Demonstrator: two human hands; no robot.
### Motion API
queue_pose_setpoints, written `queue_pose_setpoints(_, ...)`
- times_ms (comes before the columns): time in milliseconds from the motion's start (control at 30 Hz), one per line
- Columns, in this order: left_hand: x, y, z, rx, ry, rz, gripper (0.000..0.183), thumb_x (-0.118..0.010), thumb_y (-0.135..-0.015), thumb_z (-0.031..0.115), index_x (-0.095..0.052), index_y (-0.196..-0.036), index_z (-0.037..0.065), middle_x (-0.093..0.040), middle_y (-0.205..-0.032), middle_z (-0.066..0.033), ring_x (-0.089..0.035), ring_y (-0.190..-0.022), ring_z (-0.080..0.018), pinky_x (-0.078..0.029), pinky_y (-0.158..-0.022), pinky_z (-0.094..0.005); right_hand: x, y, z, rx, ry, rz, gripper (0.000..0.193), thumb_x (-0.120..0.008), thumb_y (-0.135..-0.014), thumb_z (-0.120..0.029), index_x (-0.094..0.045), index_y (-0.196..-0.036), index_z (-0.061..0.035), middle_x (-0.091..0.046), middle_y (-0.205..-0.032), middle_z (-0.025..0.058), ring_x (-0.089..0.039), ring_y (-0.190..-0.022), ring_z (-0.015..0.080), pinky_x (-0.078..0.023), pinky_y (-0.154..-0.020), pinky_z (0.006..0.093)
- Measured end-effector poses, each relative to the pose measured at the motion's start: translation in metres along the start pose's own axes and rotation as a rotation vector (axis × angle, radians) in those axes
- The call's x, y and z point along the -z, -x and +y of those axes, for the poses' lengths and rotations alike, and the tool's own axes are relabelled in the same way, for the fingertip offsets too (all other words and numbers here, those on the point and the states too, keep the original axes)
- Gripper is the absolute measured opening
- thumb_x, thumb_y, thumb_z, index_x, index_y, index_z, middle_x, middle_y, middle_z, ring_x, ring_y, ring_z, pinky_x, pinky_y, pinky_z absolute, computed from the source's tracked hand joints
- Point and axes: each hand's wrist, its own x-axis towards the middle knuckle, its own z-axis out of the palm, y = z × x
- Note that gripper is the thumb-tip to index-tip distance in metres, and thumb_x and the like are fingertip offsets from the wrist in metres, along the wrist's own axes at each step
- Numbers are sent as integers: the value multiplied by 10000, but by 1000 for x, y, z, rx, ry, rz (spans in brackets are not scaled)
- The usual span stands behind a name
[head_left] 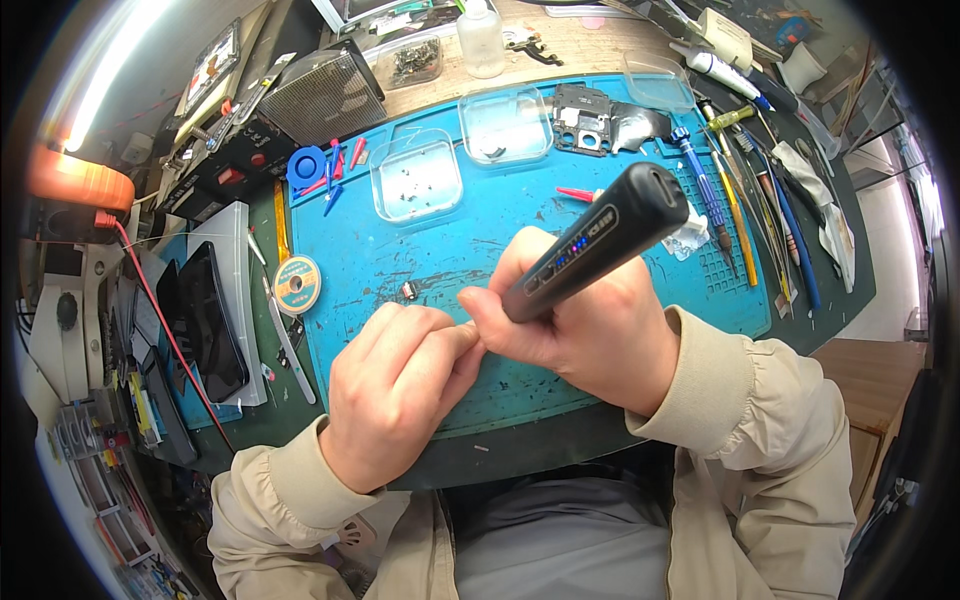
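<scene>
My right hand [600,325] is wrapped round a thick black pen-shaped electric tool [600,240] with small lit indicators on its side. The tool slants, its top end up to the right; its working tip is hidden behind my fingers. My left hand [395,385] is closed, thumb and fingers pinched together against my right hand's fingertips. Whatever lies in that pinch cannot be made out. Both hands are over the near part of a blue work mat [400,250]. Just beyond the left hand lies a tiny metal and black part [408,291].
Clear plastic boxes [415,178] with small parts stand at the mat's far side, near a black phone frame piece [583,118]. Screwdrivers and tweezers [705,185] line the right. Left are a wire spool [297,284], a dark phone screen [213,320] and a red cable [160,310].
</scene>
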Motion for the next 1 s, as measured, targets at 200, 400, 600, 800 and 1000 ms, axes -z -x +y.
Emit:
queue_pose_setpoints(200, 1, 1, 2, 40, 10, -32, 247, -830, -740, -56, -687, -935, 0, -674, -920, -107, -633, -763, -287, -515, -656, -379, 1, 0, 1, 12, 6, 3, 232, -785, -952, -228, -629, -991, -61, -627, -750, 81, -644, -614, 293, -510, -547, 406)
queue_pose_setpoints(400, -1, 0, 0, -3, -4, 5, 252, -862, -747, -6, -708, -945, 17, -642, -862, -71, -609, -719, -251, -504, -612, -363, 1, 0, 0, 6, 4, 3, 232, -784, -952, -225, -622, -979, -61, -625, -753, 85, -645, -621, 298, -512, -553, 408)
queue_pose_setpoints(600, 0, -1, 1, 0, -5, 5, 253, -862, -749, -5, -710, -950, 18, -643, -867, -69, -611, -720, -248, -504, -611, -362, 1, 0, 0, -6, -11, -7, 228, -781, -957, -229, -626, -975, -62, -630, -756, 86, -650, -624, 298, -512, -555, 408)
queue_pose_setpoints(800, 0, -1, 1, -6, 0, 3, 256, -858, -749, -7, -714, -960, 16, -643, -871, -70, -606, -713, -247, -501, -607, -363, 1, -1, -1, -14, 1, -4, 226, -779, -960, -237, -634, -977, -64, -642, -755, 89, -650, -614, 297, -512, -548, 408)
queue_pose_setpoints(1000, 1, -2, 1, -24, -8, -11, 270, -850, -744, -14, -716, -977, 10, -642, -871, -72, -605, -709, -248, -500, -602, -367, 0, -2, -1, -28, 17, 1, 241, -776, -961, -250, -623, -972, -63, -644, -743, 92, -648, -609, 301, -513, -546, 409)
